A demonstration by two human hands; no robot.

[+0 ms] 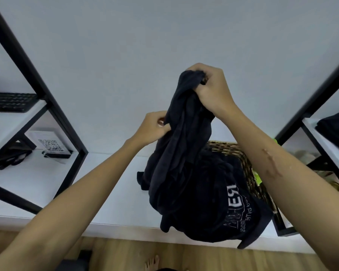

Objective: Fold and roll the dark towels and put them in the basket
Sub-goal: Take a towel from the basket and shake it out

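Note:
A dark navy towel (186, 153) with white lettering near its lower end hangs bunched in the air above the white table. My right hand (211, 89) grips its top end, held high. My left hand (155, 126) pinches an edge of the same cloth lower down on its left side. Behind the hanging cloth stands a woven wicker basket (249, 169); most of it is hidden, so I cannot tell what lies inside. Another dark folded cloth (335, 128) lies on the shelf at the far right.
The white table (86, 192) runs across the view, its front edge above a wooden floor. Black-framed shelves flank it: the left one (53, 106) carries a keyboard (10, 101), a QR-code card (49, 145) and a dark bag (10, 157). A bare foot (152, 263) shows below.

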